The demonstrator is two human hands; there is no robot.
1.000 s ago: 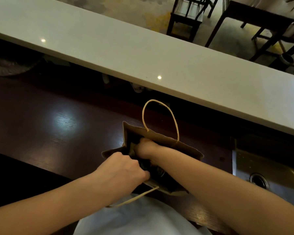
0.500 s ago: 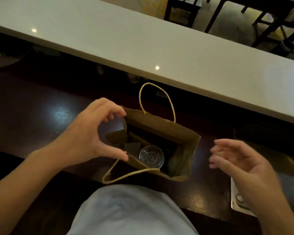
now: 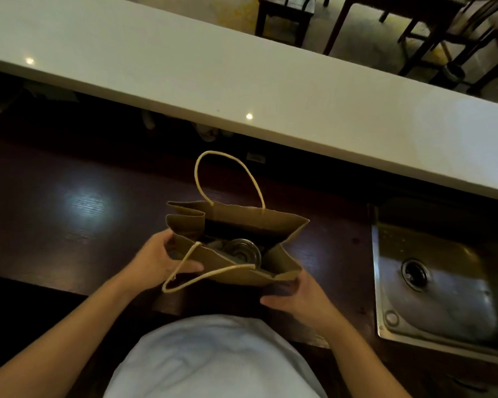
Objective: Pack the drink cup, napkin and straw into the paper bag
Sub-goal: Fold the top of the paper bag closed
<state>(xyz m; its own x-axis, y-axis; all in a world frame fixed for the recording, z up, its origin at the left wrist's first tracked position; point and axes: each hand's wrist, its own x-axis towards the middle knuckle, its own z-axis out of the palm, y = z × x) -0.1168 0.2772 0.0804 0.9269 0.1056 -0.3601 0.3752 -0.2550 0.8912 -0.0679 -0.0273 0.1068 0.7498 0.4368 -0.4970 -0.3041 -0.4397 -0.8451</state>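
Note:
A brown paper bag [image 3: 273,225] with cream rope handles stands open on the dark wooden counter [image 3: 69,214]. Inside it I see the clear lid of the drink cup [image 3: 242,249], and a pale folded thing, perhaps the napkin [image 3: 214,245], to its left. The straw is not visible. My left hand [image 3: 161,261] grips the bag's left side, thumb across the near wall. My right hand [image 3: 295,295] cups the bag's lower right corner, fingers against it.
A steel sink [image 3: 437,285] with a drain lies to the right of the bag. A raised white countertop [image 3: 242,79] runs across behind it. Dark chairs and tables [image 3: 282,15] stand beyond. My pale shirt [image 3: 210,360] fills the bottom.
My right hand came out of the bag, both hands opened and spread apart, and now both have closed in on the bag's two sides. The bag's mouth now stands open.

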